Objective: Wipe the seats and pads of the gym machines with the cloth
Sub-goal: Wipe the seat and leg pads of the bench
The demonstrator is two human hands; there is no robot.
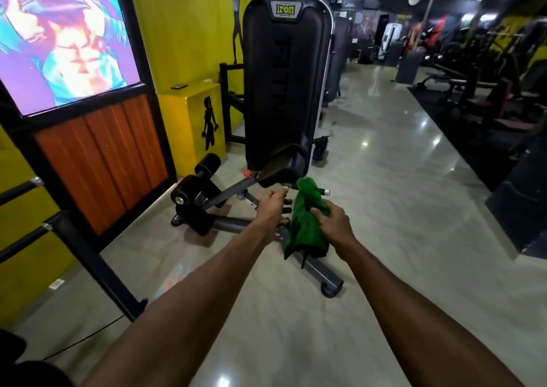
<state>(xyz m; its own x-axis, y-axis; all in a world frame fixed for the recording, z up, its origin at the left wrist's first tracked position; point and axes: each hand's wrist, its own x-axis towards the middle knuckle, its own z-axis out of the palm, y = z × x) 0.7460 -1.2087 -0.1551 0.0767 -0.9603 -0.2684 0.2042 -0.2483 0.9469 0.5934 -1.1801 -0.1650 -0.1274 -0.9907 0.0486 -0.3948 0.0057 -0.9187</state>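
The cloth (306, 218), green and bunched, is held in the air just in front of the bench (284, 84), below the seat (278, 173) and above the floor (384, 209). No pad is touched by it yet.

The two rollers (189, 191) at the bench's left foot could be skipped, since they are set low and well to the side of where the cloth is carried. The back pad is stood almost upright. If it is pressed hard near its top, the bench could be rocked or shifted on the glossy floor. The seat is small and tucked under the back pad, so the crease between them may be missed by a cloth kept this bunched. The cloth's loose lower end hangs close to the frame rail (322, 271). It could be snagged there or trailed over the floor, and grit could then be carried onto the pads.

The left arm is stretched forward, and the left hand (270, 206) is placed just left of the cloth. Its thumb and forefinger are pointed toward the seat's edge, and the other fingers are half curled beside the fabric. Whether a fold is pinched cannot be told. The right arm is stretched alongside, and the right hand (334, 223) is wrapped round the cloth's middle from the right, knuckles up. Fabric is left standing above the hand and hanging below it.
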